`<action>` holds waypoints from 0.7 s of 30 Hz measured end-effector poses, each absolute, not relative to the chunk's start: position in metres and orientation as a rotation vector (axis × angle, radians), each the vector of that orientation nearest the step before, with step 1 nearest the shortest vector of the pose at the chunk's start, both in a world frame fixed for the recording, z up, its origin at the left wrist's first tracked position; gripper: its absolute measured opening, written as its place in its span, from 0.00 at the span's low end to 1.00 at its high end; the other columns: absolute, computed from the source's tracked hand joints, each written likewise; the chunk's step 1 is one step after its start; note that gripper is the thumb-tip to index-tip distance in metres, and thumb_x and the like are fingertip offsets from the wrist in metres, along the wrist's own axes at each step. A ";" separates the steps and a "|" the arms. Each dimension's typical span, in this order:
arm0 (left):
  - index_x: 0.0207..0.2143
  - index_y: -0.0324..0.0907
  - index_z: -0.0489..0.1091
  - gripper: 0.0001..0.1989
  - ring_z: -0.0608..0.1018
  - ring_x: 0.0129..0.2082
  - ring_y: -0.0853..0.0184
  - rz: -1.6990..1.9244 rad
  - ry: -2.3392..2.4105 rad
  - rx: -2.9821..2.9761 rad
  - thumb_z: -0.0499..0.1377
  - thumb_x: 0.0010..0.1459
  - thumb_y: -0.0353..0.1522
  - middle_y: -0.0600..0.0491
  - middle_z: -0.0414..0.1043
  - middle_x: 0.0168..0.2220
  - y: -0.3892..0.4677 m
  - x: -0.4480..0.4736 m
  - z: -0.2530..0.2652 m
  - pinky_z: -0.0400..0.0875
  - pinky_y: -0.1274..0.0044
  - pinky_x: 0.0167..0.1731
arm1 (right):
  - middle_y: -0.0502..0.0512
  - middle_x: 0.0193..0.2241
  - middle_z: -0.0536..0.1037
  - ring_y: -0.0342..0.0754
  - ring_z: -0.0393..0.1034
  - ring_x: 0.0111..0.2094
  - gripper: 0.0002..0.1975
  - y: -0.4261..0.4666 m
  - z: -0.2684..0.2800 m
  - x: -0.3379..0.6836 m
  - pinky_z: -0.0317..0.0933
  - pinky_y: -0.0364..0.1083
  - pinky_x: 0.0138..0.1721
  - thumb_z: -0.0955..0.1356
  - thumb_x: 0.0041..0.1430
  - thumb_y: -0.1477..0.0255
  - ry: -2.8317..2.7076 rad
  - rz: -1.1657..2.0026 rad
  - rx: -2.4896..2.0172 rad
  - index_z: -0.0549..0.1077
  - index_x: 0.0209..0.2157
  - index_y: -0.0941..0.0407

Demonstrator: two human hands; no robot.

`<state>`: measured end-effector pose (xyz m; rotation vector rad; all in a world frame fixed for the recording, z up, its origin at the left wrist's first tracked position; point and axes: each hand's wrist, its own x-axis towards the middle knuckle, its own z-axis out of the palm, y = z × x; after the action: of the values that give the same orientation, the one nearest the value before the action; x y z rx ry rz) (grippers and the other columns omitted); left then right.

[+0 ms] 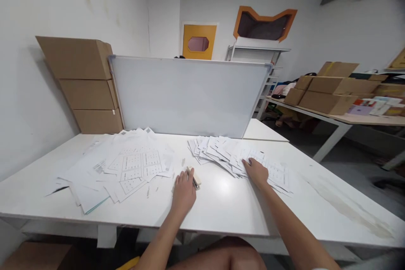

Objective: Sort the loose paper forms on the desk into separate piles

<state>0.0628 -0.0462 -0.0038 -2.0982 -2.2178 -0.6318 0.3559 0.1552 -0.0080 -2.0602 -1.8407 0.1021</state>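
Note:
My left hand (184,190) rests on the table with its fingers against a small beige stapler (195,178), which shows along the index finger. The hand's grip on its far side is partly hidden. Over on the right, my right hand (257,174) has its thumb and index finger closed at the edge of a fanned row of printed paper sheets (218,152). More of these papers lie under and beyond that hand. A wide, loose heap of printed sheets (129,166) spreads across the left of the table.
The white table (215,211) carries a whiteboard (190,97) standing upright along its back. Stacked cardboard boxes (91,88) stand at the back left. Another table (373,120) on the right holds more boxes (329,88). Behind is a metal shelf (259,48).

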 end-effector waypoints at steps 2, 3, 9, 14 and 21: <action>0.65 0.45 0.49 0.31 0.58 0.64 0.57 -0.635 -2.233 -2.095 0.46 0.59 0.26 0.46 0.57 0.63 -0.047 0.063 -0.003 0.52 0.64 0.61 | 0.61 0.39 0.78 0.56 0.71 0.43 0.23 0.157 -0.009 0.355 0.57 0.52 0.44 0.55 0.64 0.57 -1.886 0.053 -2.084 0.72 0.45 0.57; 0.65 0.45 0.49 0.31 0.58 0.64 0.57 -0.638 -2.239 -2.093 0.46 0.59 0.26 0.47 0.57 0.63 -0.047 0.063 -0.003 0.52 0.64 0.61 | 0.61 0.42 0.78 0.57 0.70 0.45 0.23 0.159 -0.010 0.355 0.57 0.52 0.45 0.55 0.65 0.59 -1.887 0.030 -2.090 0.71 0.48 0.57; 0.65 0.45 0.49 0.31 0.58 0.64 0.58 -0.652 -2.236 -2.097 0.46 0.59 0.25 0.47 0.56 0.64 -0.049 0.062 -0.002 0.52 0.64 0.61 | 0.63 0.49 0.75 0.57 0.67 0.51 0.25 0.163 -0.018 0.355 0.54 0.54 0.50 0.56 0.63 0.58 -1.783 0.041 -2.042 0.67 0.54 0.57; 0.65 0.45 0.48 0.32 0.58 0.64 0.58 -0.660 -2.233 -2.097 0.45 0.59 0.25 0.47 0.56 0.64 -0.049 0.061 -0.004 0.52 0.63 0.61 | 0.65 0.49 0.74 0.60 0.65 0.53 0.33 0.165 -0.018 0.355 0.53 0.55 0.52 0.58 0.59 0.52 -1.757 0.041 -2.023 0.64 0.57 0.60; 0.66 0.46 0.48 0.32 0.58 0.64 0.56 -0.681 -2.254 -2.100 0.45 0.58 0.25 0.48 0.56 0.64 -0.050 0.062 -0.005 0.53 0.61 0.61 | 0.65 0.54 0.70 0.60 0.63 0.54 0.31 0.175 -0.022 0.357 0.56 0.57 0.50 0.56 0.60 0.55 -1.769 0.037 -2.058 0.62 0.58 0.60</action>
<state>0.0624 -0.0498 -0.0053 -2.0997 -2.2543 -0.6814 0.3575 0.1747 -0.0221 -2.0578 -1.7691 0.0373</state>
